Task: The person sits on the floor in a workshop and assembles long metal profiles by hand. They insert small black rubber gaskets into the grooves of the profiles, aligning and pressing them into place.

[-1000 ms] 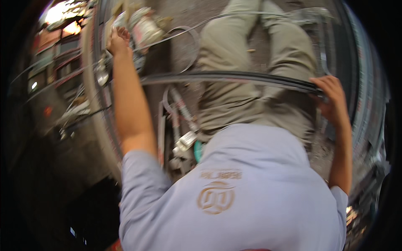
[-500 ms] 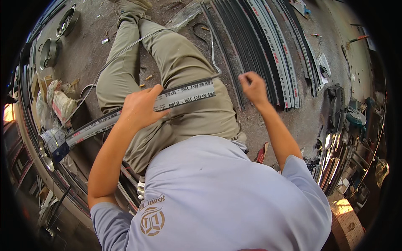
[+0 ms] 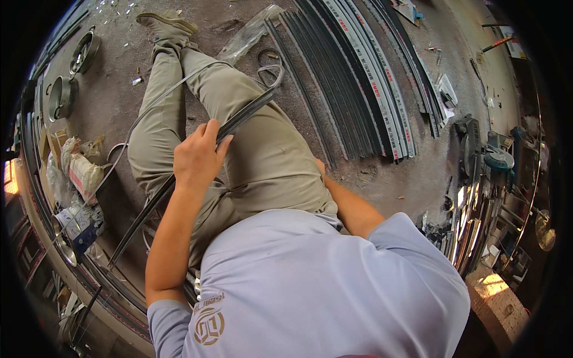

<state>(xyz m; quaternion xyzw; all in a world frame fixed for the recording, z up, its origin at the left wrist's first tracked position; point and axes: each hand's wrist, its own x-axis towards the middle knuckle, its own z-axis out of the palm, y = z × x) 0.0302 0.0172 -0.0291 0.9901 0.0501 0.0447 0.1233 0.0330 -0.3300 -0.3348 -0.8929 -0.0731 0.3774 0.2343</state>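
head view: left hand grips dark strip over lap, right hand hidden, can't tell.

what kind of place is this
Probably a metal or window-frame workshop. Long metal profiles lie in a stack on the dusty concrete floor, a power saw sits at the right, and the left hand grips a long dark strip across the person's lap.

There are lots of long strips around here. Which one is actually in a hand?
The dark strip slanting across the lap, gripped by the left hand. The other strips lie side by side on the floor, untouched.
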